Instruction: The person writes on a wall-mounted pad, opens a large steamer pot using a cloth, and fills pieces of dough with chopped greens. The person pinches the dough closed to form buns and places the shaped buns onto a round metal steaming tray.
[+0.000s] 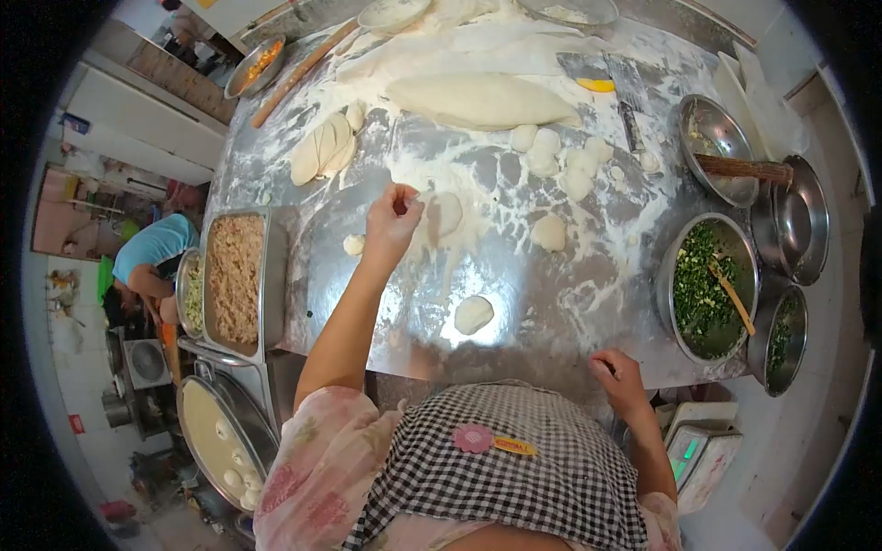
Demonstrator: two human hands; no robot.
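Note:
My left hand (395, 220) is over the floury table with its fingers pinched together; whatever is in them, if anything, is too small to make out. Just right of it lies a thin flat dough round (444, 213). A small dough ball (354, 244) rests to its left. My right hand (622, 382) is at the table's front edge, fingers curled in, and I cannot see whether they hold anything. Between the hands sits a dough piece (473, 314), with another dough piece (549, 233) farther back.
Behind are a long dough roll (482, 99), stacked wrappers (323, 149), a rolling pin (303, 73) and a yellow scraper (595, 85). A meat filling tray (266, 275) stands left; a bowl of chopped greens (669, 285) stands right, near a scale (691, 452). Another person (158, 248) bends at far left.

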